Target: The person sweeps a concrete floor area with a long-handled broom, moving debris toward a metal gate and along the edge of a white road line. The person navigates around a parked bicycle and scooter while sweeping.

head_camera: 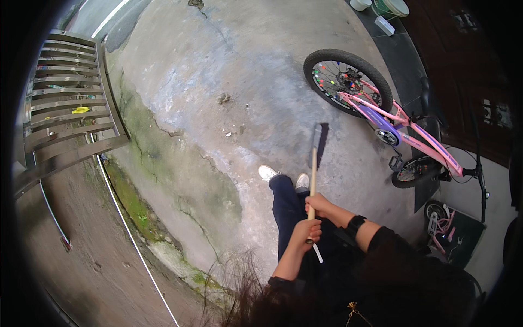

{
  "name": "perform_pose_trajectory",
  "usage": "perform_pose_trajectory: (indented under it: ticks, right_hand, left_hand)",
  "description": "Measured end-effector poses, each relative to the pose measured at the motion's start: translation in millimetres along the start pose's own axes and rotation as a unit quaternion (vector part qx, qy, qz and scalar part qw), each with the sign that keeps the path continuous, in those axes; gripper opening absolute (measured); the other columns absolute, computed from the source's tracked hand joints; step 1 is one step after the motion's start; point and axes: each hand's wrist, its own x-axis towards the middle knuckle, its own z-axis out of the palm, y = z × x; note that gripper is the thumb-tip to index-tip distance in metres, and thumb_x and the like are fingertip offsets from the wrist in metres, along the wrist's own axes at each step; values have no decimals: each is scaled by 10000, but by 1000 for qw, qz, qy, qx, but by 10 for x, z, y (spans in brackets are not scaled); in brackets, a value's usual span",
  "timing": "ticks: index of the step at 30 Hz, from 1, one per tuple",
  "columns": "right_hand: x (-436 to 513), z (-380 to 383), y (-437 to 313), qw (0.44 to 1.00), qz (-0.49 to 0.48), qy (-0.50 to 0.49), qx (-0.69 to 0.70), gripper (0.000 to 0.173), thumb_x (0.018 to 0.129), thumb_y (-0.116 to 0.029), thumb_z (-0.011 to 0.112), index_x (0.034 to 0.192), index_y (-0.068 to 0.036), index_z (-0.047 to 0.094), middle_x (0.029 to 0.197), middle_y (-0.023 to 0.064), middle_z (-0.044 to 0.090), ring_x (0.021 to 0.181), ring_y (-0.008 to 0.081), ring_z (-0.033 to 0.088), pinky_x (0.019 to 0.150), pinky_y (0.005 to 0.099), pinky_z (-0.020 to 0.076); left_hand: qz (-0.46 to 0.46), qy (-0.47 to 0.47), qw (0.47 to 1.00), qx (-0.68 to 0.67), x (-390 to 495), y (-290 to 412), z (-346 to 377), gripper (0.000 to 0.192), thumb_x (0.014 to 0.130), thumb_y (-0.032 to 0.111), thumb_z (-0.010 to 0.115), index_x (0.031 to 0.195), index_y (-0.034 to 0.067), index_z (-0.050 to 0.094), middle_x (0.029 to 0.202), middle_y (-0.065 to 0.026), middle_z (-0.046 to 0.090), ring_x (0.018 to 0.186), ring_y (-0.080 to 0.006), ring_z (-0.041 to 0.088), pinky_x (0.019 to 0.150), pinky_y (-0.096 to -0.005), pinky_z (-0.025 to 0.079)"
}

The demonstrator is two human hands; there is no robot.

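Observation:
A long-handled tool with a pale wooden shaft [314, 175] slants down in front of my legs. Its far end has a greyish part and a narrow dark head [323, 141], low over or on the concrete; I cannot tell which, nor the exact kind of tool. My left hand [306, 234] is wrapped around the shaft near its butt end. Farther along, my right hand [318, 204] grips the same shaft, with a black band [356, 222] on that forearm. A white strip [318, 253] hangs below my left hand.
To the right a pink and purple bicycle [421, 143] stands near a dark doorstep [402, 69]. Buckets [390, 7] are at the upper right, and a small pink bike [439, 227] at the lower right. A slatted metal gate [69, 102] and a mossy edge [135, 212] lie left.

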Motion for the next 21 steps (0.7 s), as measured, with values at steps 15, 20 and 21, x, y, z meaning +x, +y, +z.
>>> perform_pose_trajectory:
  ticks: [15,20,21]
  right_hand:
    - [-421,673,-1587,947,-195,52,-249,115,789,-86,456,816,12,402,534,75,462,367,182,479,310,312,392]
    - [-30,790,-2065,959,-74,58,-268,119,791,-77,476,708,5,460,565,74,490,419,191,509,382,331,449]
    - [104,867,-2154,970,-73,49,-225,139,789,-72,475,670,-1,473,565,69,493,440,192,520,404,333,457]
  left_hand:
    - [143,-15,983,118,-323,712,771,140,850,131,483,819,107,349,509,16,355,348,-87,344,318,-241,304]
    - [132,-64,989,1,-219,1400,853,178,852,131,520,742,103,383,507,53,335,355,-48,302,331,-211,237]
    - [135,-36,990,11,-153,1569,884,199,846,122,517,706,106,377,503,51,331,357,-47,304,331,-208,231]
